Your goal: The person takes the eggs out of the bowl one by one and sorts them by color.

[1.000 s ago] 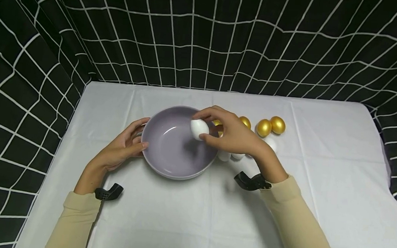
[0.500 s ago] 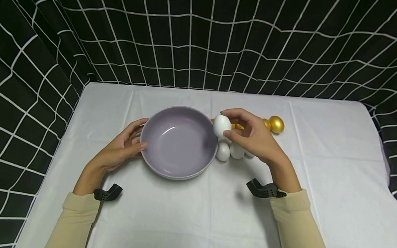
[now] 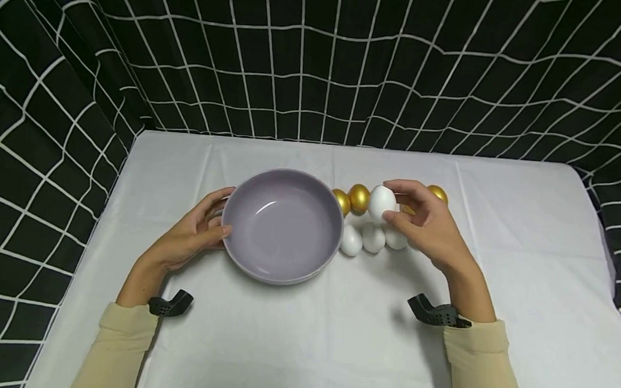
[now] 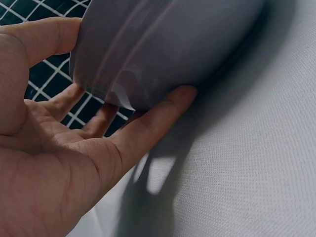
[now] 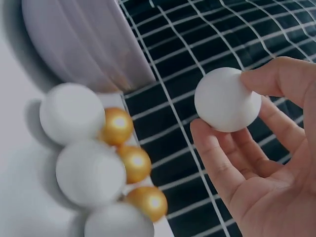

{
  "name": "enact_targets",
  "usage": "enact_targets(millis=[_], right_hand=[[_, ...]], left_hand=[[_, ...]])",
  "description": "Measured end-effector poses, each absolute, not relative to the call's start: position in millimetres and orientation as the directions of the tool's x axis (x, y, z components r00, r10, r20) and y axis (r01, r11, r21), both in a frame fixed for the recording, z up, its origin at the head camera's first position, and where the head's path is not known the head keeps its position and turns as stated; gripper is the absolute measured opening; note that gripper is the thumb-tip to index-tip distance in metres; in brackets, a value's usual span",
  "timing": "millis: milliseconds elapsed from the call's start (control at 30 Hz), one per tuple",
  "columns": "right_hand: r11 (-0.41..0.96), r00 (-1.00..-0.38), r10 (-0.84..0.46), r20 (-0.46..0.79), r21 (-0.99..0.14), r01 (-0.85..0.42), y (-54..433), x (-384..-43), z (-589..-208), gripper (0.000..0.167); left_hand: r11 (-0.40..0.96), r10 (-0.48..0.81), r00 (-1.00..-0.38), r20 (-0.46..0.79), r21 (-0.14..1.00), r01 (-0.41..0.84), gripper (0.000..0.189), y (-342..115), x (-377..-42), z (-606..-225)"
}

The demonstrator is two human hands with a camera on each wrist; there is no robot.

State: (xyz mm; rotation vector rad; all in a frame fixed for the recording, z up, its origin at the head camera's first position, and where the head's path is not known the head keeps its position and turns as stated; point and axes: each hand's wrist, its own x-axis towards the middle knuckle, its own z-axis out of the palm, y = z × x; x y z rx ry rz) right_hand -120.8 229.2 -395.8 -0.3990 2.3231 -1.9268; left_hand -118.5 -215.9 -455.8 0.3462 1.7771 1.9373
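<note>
A purple-grey bowl (image 3: 282,228) stands on the white cloth with nothing in it. My left hand (image 3: 191,231) holds its left side; in the left wrist view the thumb lies at the rim and the fingers (image 4: 163,111) reach along the outer wall. To the right of the bowl, my right hand (image 3: 429,226) pinches a white egg (image 3: 382,204) between thumb and fingertips. The held egg (image 5: 227,99) is raised above the two rows of eggs. Below it in the head view lies a row of white eggs (image 3: 351,241), partly covered by the hand.
Behind the white eggs runs a row of golden eggs (image 3: 359,198), starting close to the bowl's right rim; the right hand hides some of them. A white cloth (image 3: 256,346) covers the table. Black curtains with a white grid (image 3: 298,55) hang at the back and sides.
My right hand, pinching the white egg, has moved right from over the bowl to above the egg rows. The left hand keeps its hold on the bowl.
</note>
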Motion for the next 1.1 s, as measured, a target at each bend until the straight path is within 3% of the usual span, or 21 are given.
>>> enact_targets(millis=[367, 567, 767, 1100], right_hand=[[0.067, -0.985, -0.102, 0.138, -0.987, -0.145, 263, -111, -407, 0.043], [0.085, -0.990, -0.056, 0.131, -0.987, -0.136, 278, -114, -408, 0.043], [0.232, -0.997, 0.031, 0.065, -0.971, -0.056, 299, -113, -413, 0.043], [0.488, -0.998, 0.062, -0.015, -0.872, 0.043, 323, -111, -424, 0.049]], left_hand=[[-0.032, 0.503, -0.854, -0.134, 0.984, -0.173, 0.080, -219, -114, -459], [-0.036, 0.492, -0.861, -0.128, 0.985, -0.167, 0.080, -223, -112, -458], [-0.035, 0.506, -0.853, -0.126, 0.985, -0.166, 0.079, -222, -114, -459], [-0.033, 0.508, -0.851, -0.131, 0.985, -0.171, 0.080, -216, -117, -456]])
